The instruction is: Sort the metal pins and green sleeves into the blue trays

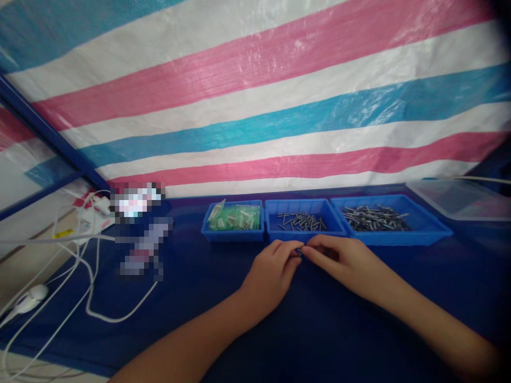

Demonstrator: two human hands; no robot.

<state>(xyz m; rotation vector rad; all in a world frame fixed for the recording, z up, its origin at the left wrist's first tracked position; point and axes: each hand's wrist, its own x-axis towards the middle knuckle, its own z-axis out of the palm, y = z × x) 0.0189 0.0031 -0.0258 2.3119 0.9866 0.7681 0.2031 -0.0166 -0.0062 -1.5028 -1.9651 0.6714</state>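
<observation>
forearms point(191, 340) low over blue cloth point(319, 330), left hand point(271, 271) and right hand point(339, 260) together, fingers tight around a small dark part point(299, 253)

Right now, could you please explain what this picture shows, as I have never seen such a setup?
This is one picture, taken by a camera worn on a person's head, looking forward and down. There is no machine: the left hand and right hand are bare. Their fingertips meet and pinch a small dark part, too small to identify. They work over a table covered in blue cloth. Behind the hands stand three blue trays: the left tray holds green packets, the middle tray thin metal pins, the right tray a bigger heap of pins. A clear plastic container sits far right, white cables lie far left, and a striped tarpaulin hangs behind.
</observation>
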